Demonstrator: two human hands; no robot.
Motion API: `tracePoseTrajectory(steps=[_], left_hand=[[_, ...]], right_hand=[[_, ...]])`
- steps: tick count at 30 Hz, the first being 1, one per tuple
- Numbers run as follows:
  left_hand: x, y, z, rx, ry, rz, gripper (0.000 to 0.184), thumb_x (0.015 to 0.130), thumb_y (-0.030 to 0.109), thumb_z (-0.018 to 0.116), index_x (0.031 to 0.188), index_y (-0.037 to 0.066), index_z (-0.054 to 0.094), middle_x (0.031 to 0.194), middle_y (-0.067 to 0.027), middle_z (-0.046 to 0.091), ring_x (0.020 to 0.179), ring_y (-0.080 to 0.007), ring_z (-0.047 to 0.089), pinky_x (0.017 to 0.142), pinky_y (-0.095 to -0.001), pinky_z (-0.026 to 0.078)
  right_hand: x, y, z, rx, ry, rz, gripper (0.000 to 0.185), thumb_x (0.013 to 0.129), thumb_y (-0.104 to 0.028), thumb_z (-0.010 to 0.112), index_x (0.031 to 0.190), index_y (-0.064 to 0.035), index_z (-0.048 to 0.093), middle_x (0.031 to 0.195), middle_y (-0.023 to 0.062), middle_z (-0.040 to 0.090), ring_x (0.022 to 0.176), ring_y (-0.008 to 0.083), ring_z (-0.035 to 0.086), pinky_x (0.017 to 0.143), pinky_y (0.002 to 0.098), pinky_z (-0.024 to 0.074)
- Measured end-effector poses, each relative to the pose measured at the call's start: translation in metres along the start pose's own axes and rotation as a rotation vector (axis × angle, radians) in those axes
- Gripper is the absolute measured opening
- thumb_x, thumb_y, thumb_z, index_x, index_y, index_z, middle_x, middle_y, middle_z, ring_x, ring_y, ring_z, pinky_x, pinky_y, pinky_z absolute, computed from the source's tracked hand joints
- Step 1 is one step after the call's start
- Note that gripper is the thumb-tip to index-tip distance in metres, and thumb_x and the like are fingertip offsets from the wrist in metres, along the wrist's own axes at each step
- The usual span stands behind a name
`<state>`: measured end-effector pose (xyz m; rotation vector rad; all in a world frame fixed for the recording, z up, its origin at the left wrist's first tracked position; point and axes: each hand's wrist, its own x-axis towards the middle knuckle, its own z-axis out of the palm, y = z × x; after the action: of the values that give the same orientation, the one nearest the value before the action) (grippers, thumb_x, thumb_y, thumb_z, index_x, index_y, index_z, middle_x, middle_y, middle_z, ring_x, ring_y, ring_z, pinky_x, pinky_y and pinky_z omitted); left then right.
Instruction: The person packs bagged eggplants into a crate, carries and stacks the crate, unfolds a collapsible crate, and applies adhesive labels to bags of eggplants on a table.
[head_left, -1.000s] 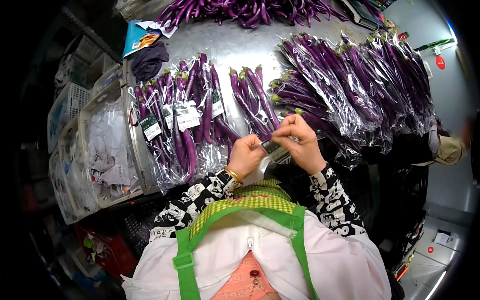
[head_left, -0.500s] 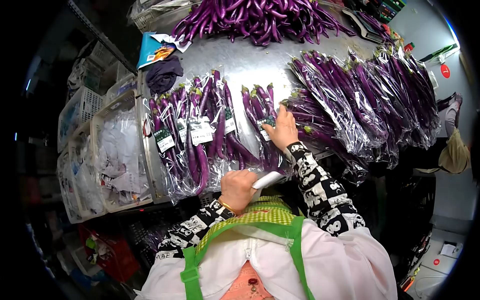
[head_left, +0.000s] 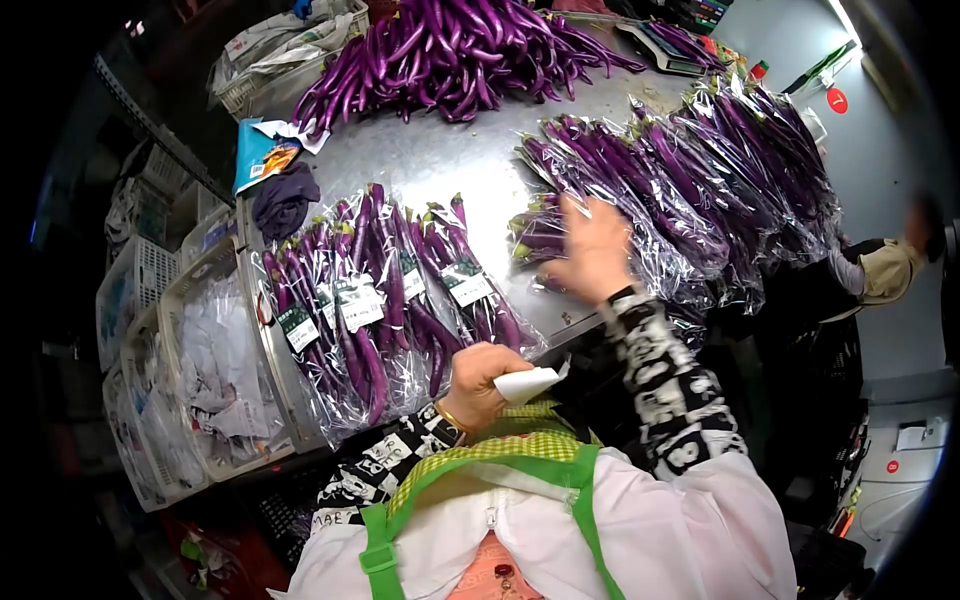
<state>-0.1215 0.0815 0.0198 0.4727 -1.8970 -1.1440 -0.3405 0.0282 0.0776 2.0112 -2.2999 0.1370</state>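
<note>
My left hand (head_left: 476,385) is closed on a white paper roll (head_left: 530,384) near the table's front edge. My right hand (head_left: 598,250), slightly blurred, has its fingers spread over the unlabelled bagged eggplants (head_left: 540,232) right of centre. Left of it lies a bagged eggplant bundle with a green and white label (head_left: 468,284). That bundle rests against other labelled bags of eggplants (head_left: 360,303) at the left of the table.
Loose eggplants (head_left: 450,60) are heaped at the back of the metal table (head_left: 480,150). More bagged bundles (head_left: 700,190) cover the right side. White bins (head_left: 220,350) line the left edge, near a dark cloth (head_left: 285,200). Another person's hand (head_left: 922,225) shows at far right.
A label was pressed onto the middle bundle, which has shifted left against the labelled bags. My right hand has moved from it to the unlabelled bags. My left hand still holds the roll.
</note>
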Motion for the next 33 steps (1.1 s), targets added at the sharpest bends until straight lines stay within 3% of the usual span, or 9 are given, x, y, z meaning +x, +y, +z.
tracePoseTrajectory(steps=[3, 7, 9, 16, 25, 26, 29, 31, 33], left_hand=[[0.004, -0.006, 0.008, -0.071, 0.039, -0.018, 0.012, 0.070, 0.006, 0.075, 0.079, 0.004, 0.068, 0.081, -0.0103, 0.067, 0.070, -0.0197, 0.065, 0.063, -0.0275, 0.050], [0.011, 0.007, 0.022, -0.130, 0.117, -0.081, 0.012, 0.073, 0.004, 0.073, 0.084, 0.002, 0.068, 0.084, -0.0095, 0.065, 0.074, -0.0163, 0.063, 0.066, -0.0247, 0.049], [0.005, 0.016, 0.025, -0.160, 0.144, -0.274, 0.017, 0.073, 0.004, 0.075, 0.088, 0.002, 0.067, 0.085, -0.0091, 0.064, 0.077, -0.0157, 0.063, 0.066, -0.0239, 0.049], [-0.002, 0.020, 0.021, -0.307, -0.213, 0.161, 0.013, 0.072, 0.011, 0.073, 0.078, 0.007, 0.062, 0.071, -0.0075, 0.062, 0.062, -0.0261, 0.061, 0.054, -0.0346, 0.046], [-0.010, 0.019, 0.006, -0.212, -0.077, -0.030, 0.012, 0.072, 0.002, 0.075, 0.079, 0.003, 0.065, 0.087, -0.0109, 0.068, 0.077, -0.0172, 0.066, 0.068, -0.0267, 0.051], [-0.010, 0.013, 0.006, -0.173, 0.026, -0.075, 0.013, 0.073, 0.001, 0.074, 0.083, 0.002, 0.066, 0.092, -0.0108, 0.067, 0.080, -0.0164, 0.066, 0.071, -0.0263, 0.051], [0.011, 0.014, -0.001, -0.392, 0.334, -0.431, 0.019, 0.075, -0.003, 0.070, 0.093, 0.001, 0.067, 0.103, -0.0095, 0.065, 0.086, -0.0141, 0.063, 0.076, -0.0255, 0.051], [0.011, -0.010, -0.002, -0.629, 0.482, -0.433, 0.017, 0.079, -0.003, 0.067, 0.096, 0.002, 0.067, 0.096, -0.0062, 0.067, 0.086, -0.0110, 0.063, 0.075, -0.0249, 0.052], [0.010, -0.011, -0.007, -0.631, 0.478, -0.542, 0.013, 0.081, -0.002, 0.066, 0.094, 0.001, 0.068, 0.087, -0.0056, 0.068, 0.078, -0.0104, 0.063, 0.071, -0.0247, 0.053]], right_hand=[[0.016, 0.079, 0.005, -0.261, -0.337, 0.301, 0.083, 0.065, -0.033, 0.077, 0.129, -0.0021, 0.035, 0.114, 0.0239, 0.054, 0.108, 0.0394, 0.054, 0.087, 0.0505, 0.0425], [0.045, 0.133, 0.031, -0.123, -0.389, 0.274, 0.055, 0.069, -0.020, 0.064, 0.115, 0.0050, 0.044, 0.098, 0.0270, 0.063, 0.097, 0.0362, 0.063, 0.084, 0.0411, 0.0490], [0.062, 0.147, 0.023, 0.293, -0.442, 0.347, 0.066, 0.070, -0.019, 0.062, 0.128, 0.0037, 0.039, 0.097, 0.0222, 0.064, 0.091, 0.0288, 0.065, 0.079, 0.0363, 0.0498], [-0.014, 0.012, -0.032, 0.654, -0.122, 0.191, 0.081, 0.074, -0.031, 0.064, 0.143, -0.0100, 0.026, 0.097, 0.0208, 0.059, 0.081, 0.0287, 0.061, 0.075, 0.0396, 0.0489], [-0.080, -0.086, 0.085, 0.320, -0.164, -0.174, 0.079, 0.069, -0.036, 0.076, 0.137, -0.0193, 0.039, 0.104, 0.0250, 0.049, 0.096, 0.0402, 0.050, 0.084, 0.0443, 0.0441], [-0.071, -0.074, 0.098, 0.493, -0.333, -0.090, 0.082, 0.069, -0.035, 0.076, 0.140, -0.0211, 0.036, 0.111, 0.0240, 0.045, 0.104, 0.0400, 0.045, 0.089, 0.0466, 0.0396], [-0.068, -0.034, 0.083, 0.762, -0.054, -0.209, 0.036, 0.089, -0.026, 0.059, 0.121, -0.0083, 0.057, 0.119, 0.0167, 0.053, 0.105, 0.0271, 0.052, 0.089, 0.0326, 0.0440], [-0.056, -0.031, 0.025, 1.508, -0.425, 0.226, 0.034, 0.092, -0.024, 0.058, 0.118, -0.0023, 0.058, 0.108, 0.0103, 0.060, 0.096, 0.0195, 0.057, 0.083, 0.0291, 0.0470], [-0.057, -0.018, 0.003, 1.677, -0.603, 0.111, 0.032, 0.092, -0.012, 0.052, 0.122, -0.0003, 0.055, 0.107, 0.0046, 0.061, 0.098, 0.0127, 0.056, 0.088, 0.0254, 0.0445]])
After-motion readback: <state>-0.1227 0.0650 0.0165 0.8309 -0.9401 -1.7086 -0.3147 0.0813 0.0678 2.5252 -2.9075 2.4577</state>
